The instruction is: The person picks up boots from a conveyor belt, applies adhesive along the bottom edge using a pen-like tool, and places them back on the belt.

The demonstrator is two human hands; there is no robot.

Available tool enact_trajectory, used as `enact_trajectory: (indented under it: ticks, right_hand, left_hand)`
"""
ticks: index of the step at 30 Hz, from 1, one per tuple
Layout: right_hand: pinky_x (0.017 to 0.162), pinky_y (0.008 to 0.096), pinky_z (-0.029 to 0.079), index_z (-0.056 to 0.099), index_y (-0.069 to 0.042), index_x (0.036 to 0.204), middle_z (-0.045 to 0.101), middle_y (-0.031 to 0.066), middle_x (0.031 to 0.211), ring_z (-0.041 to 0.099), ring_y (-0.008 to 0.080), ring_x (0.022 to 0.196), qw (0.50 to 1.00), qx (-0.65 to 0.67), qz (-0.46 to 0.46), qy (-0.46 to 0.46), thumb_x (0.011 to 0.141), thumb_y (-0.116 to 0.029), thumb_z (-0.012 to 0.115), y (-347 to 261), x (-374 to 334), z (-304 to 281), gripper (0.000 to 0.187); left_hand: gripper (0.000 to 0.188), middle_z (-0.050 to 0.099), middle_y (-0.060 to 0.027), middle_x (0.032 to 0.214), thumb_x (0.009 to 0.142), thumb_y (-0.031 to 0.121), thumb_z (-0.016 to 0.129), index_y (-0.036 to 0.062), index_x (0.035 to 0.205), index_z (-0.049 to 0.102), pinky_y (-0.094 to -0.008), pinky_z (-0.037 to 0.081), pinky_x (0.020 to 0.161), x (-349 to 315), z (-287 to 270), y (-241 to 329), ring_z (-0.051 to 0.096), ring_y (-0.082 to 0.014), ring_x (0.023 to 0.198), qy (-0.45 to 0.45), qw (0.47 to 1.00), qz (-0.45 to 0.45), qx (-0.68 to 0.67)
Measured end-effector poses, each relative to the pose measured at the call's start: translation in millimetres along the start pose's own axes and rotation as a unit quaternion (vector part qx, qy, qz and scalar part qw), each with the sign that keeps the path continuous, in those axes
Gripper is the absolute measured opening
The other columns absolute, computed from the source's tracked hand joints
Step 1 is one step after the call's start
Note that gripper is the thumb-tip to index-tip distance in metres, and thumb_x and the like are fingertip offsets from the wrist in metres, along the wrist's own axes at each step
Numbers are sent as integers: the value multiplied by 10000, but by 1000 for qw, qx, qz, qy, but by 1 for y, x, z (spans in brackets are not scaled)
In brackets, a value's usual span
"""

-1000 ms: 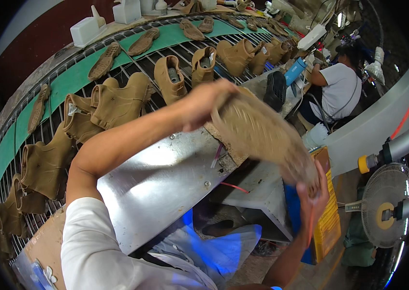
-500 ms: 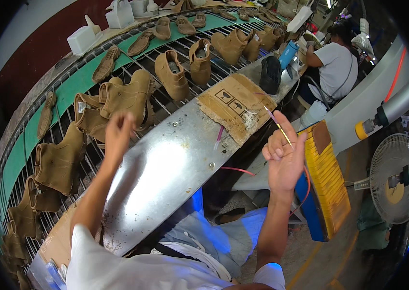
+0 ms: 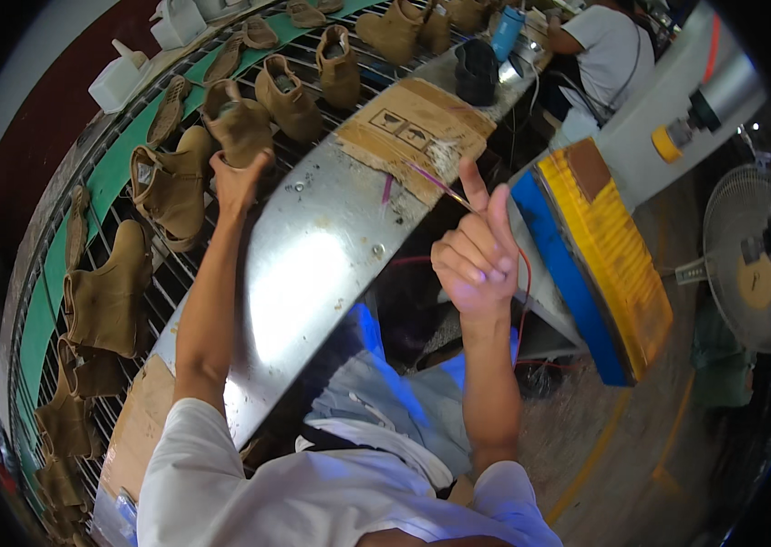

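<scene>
My left hand (image 3: 238, 179) reaches out over the wire conveyor (image 3: 176, 273), thumb and fingers around the lower edge of a tan boot upper (image 3: 241, 128). More tan boot uppers stand around it, one to its left (image 3: 169, 187) and one to its right (image 3: 287, 94). My right hand (image 3: 475, 257) is raised over the edge of the shiny metal table (image 3: 313, 264), fingers curled and index finger up. It pinches a thin pink stick (image 3: 436, 182) that points toward a cardboard sheet (image 3: 413, 128).
A yellow and blue crate (image 3: 604, 246) stands to the right, a floor fan (image 3: 755, 273) beyond it. A person in a white shirt (image 3: 622, 55) sits at the far end near a blue bottle (image 3: 506, 32) and a black object (image 3: 477, 73). White containers (image 3: 121, 77) line the conveyor's far side.
A second ago both hands held a tan boot above the table. It was let go; my left hand then stretched to the conveyor and now grips another boot, while my right hand rose.
</scene>
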State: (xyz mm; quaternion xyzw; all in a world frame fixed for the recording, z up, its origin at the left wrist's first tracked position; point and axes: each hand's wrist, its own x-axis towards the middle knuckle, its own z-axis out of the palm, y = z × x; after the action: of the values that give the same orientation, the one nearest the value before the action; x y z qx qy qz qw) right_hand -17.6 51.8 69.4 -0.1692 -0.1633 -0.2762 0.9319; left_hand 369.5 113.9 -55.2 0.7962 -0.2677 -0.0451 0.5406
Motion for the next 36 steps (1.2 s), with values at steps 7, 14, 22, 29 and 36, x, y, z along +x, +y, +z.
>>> enact_trajectory:
  ticks: [7, 14, 22, 29, 36]
  right_hand:
    - [945, 391, 571, 610, 6, 1327, 715, 261, 1196, 715, 325, 1120, 687, -712, -103, 103, 910, -413, 787, 86, -21, 9, 617]
    - [789, 362, 572, 745, 40, 1062, 777, 145, 1014, 740, 205, 913, 677, -653, -62, 334, 825, -363, 858, 148, -89, 13, 480]
    - [952, 373, 517, 640, 35, 1254, 697, 129, 1200, 666, 226, 1078, 652, -635, -266, 317, 780, -281, 893, 78, -217, 29, 624]
    - [980, 390, 507, 495, 32, 1407, 659, 135, 1245, 646, 246, 1088, 455, -650, -274, 544, 707, -402, 933, 26, -341, 40, 933]
    - [927, 345, 523, 612, 21, 1266, 681, 87, 1153, 663, 195, 1031, 446, -605, -355, 555, 743, -299, 941, 21, -349, 5, 695]
  left_hand:
    - [759, 589, -124, 1331, 840, 477, 816, -20, 1345, 544, -396, 473, 1011, -117, -73, 74, 580, -255, 1190, 8, 962, -9, -273]
    - [830, 512, -197, 1484, 952, 436, 703, 3, 1547, 319, -405, 422, 1123, -292, -130, 83, 541, -294, 1317, -119, 905, -171, -371]
    - [870, 333, -115, 1649, 1047, 669, 385, 26, 1618, 258, -385, 247, 1233, -344, -13, 133, 330, -239, 1497, -292, 861, -194, -369]
    - [872, 388, -118, 1622, 1029, 715, 328, 50, 1593, 315, -453, 340, 1210, -401, 99, 158, 423, -284, 1455, -480, 692, -199, -501]
    - [870, 418, -107, 1600, 1009, 738, 311, 88, 1585, 342, -463, 356, 1194, -487, 140, 114, 437, -291, 1440, -559, 545, -371, -503]
